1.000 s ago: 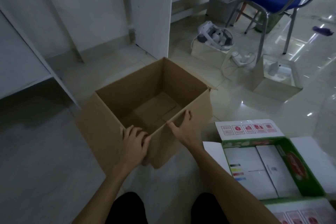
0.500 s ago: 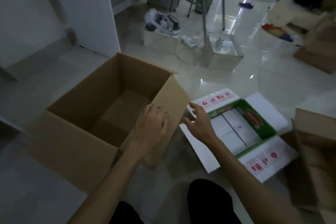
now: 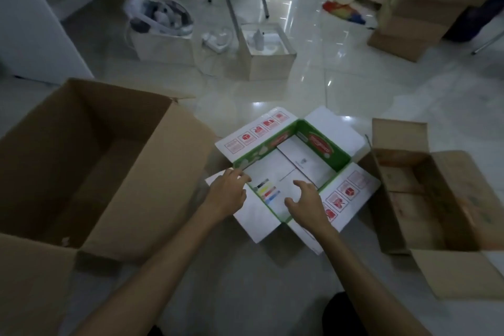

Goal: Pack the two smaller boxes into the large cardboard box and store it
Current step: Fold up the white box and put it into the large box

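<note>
Glossy pale tile floor with bright glints of light. Far off stand metal chair legs; a white panel rises far left. Stacked brown cartons sit far right.

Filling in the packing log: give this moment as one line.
phase: reaching | left hand: open, at green-and-white box near edge | right hand: open, over it | large cardboard box: open, empty | packed: none

The large cardboard box is plain brown, while the smaller box is white with green walls and red pictograms.
</note>
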